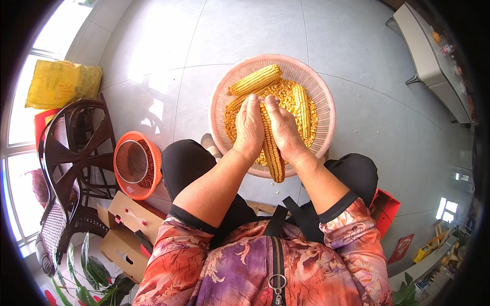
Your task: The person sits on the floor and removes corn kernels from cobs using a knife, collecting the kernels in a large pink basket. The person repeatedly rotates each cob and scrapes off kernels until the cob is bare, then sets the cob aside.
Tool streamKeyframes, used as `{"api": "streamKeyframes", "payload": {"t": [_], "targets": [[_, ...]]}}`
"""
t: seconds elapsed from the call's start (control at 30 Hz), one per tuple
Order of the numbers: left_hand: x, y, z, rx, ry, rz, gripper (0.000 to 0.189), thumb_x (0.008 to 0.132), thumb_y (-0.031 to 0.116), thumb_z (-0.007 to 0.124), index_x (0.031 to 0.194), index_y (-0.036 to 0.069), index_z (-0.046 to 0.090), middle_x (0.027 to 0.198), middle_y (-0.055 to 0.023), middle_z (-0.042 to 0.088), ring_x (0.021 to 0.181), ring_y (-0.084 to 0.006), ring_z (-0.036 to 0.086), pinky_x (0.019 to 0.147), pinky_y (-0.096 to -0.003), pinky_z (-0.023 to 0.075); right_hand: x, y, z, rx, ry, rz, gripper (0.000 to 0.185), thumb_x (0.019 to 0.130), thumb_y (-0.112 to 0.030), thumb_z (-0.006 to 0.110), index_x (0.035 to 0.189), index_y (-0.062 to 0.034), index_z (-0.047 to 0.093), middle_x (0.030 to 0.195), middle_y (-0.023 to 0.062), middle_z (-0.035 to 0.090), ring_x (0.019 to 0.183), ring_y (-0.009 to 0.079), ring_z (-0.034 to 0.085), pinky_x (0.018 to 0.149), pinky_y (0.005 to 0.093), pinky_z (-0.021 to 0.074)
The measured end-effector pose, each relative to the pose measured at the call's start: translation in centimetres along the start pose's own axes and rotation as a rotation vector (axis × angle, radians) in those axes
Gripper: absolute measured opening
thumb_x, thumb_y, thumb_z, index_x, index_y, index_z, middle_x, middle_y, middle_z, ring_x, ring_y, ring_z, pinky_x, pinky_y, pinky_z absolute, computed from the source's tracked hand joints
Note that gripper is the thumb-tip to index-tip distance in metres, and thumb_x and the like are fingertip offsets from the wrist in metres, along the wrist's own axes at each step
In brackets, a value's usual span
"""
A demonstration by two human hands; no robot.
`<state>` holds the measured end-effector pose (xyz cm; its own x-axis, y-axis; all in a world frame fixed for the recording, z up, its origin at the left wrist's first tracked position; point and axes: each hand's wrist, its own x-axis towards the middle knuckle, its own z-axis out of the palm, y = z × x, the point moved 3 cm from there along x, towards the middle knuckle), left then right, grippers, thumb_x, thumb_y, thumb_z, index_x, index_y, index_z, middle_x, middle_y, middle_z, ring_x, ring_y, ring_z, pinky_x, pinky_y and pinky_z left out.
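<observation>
Between my palms I grip a dried corn cob point(272, 153), its rows of yellow kernels facing up and its near end jutting toward me. My left hand point(249, 128) presses on its left side, and my right hand point(284, 128) on its right, with both thumbs near the far end. Beneath them is a pink plastic basket point(326, 93) with loose corn kernels point(288, 91) in it. Among the kernels lie another cob point(255, 79) at the far left side and one more cob point(301, 109) at the right. A further cob is partly hidden behind my left hand.
At my left, an orange basket point(157, 153) of reddish beans or nuts holds a round sieve point(131, 162). Beyond it stand a dark woven chair point(82, 157), a yellow sack point(63, 84) and a cardboard box point(124, 244). A red box point(386, 214) is by my right knee. Stray kernels dot the tiled floor point(367, 111).
</observation>
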<state>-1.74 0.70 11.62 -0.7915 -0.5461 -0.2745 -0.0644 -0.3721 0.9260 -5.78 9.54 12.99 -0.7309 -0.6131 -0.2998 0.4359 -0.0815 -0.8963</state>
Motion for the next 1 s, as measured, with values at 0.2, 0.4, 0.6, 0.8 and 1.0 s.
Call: {"api": "streamKeyframes", "payload": {"t": [0.2, 0.4, 0.6, 0.8, 1.0], "targets": [[-0.8, 0.9, 0.5, 0.102, 0.023, 0.112, 0.035, 0.107, 0.029, 0.039, 0.107, 0.0, 0.059, 0.097, -0.0079, 0.063, 0.089, -0.0153, 0.056, 0.084, -0.0305, 0.0459, 0.4, 0.7, -0.4, -0.004, 0.03, -0.012, 0.045, 0.107, -0.036, 0.042, 0.123, -0.0003, 0.063, 0.11, 0.0048, 0.066, 0.098, 0.0098, 0.06, 0.087, 0.0247, 0.0492], [-0.4, 0.4, 0.0, 0.137, 0.043, 0.113, 0.033, 0.107, 0.028, 0.041, 0.105, 0.0, 0.058, 0.092, -0.0075, 0.061, 0.086, -0.015, 0.054, 0.082, -0.0311, 0.0459, 0.7, 0.8, -0.4, -0.041, 0.04, -0.075, 0.044, 0.108, -0.033, 0.042, 0.121, 0.0019, 0.064, 0.106, 0.0049, 0.066, 0.094, 0.0093, 0.06, 0.084, 0.0247, 0.0494], [-0.9, 1.5, 0.4, 0.19, 0.085, 0.081, 0.035, 0.105, 0.029, 0.042, 0.107, -0.002, 0.058, 0.094, -0.01, 0.062, 0.088, -0.0162, 0.056, 0.083, -0.0328, 0.0464, 0.3, 0.0, -0.3, -0.019, 0.084, -0.039, 0.043, 0.107, -0.035, 0.044, 0.106, 0.0007, 0.068, 0.089, 0.0014, 0.065, 0.08, 0.0075, 0.057, 0.074, 0.0242, 0.0491], [-0.2, 1.4, 0.0, 0.034, 0.135, -0.005, 0.036, 0.104, 0.028, 0.041, 0.107, -0.003, 0.059, 0.096, -0.0117, 0.064, 0.087, -0.018, 0.059, 0.081, -0.0334, 0.0488, 1.0, 0.9, -0.8, 0.109, 0.112, 0.014, 0.042, 0.107, -0.041, 0.042, 0.114, -0.0027, 0.058, 0.099, 0.0037, 0.061, 0.088, 0.0098, 0.058, 0.08, 0.028, 0.051], [0.8, 1.3, -0.9, -0.056, 0.181, -0.039, 0.032, 0.104, 0.024, 0.039, 0.102, -0.002, 0.057, 0.087, -0.0113, 0.062, 0.077, -0.0178, 0.059, 0.073, -0.033, 0.051, 0.2, 0.1, -0.8, -0.15, 0.094, -0.006, 0.041, 0.102, -0.041, 0.055, 0.11, -0.0006, 0.051, 0.104, 0.0096, 0.059, 0.095, 0.0141, 0.056, 0.084, 0.0307, 0.0488]]}}
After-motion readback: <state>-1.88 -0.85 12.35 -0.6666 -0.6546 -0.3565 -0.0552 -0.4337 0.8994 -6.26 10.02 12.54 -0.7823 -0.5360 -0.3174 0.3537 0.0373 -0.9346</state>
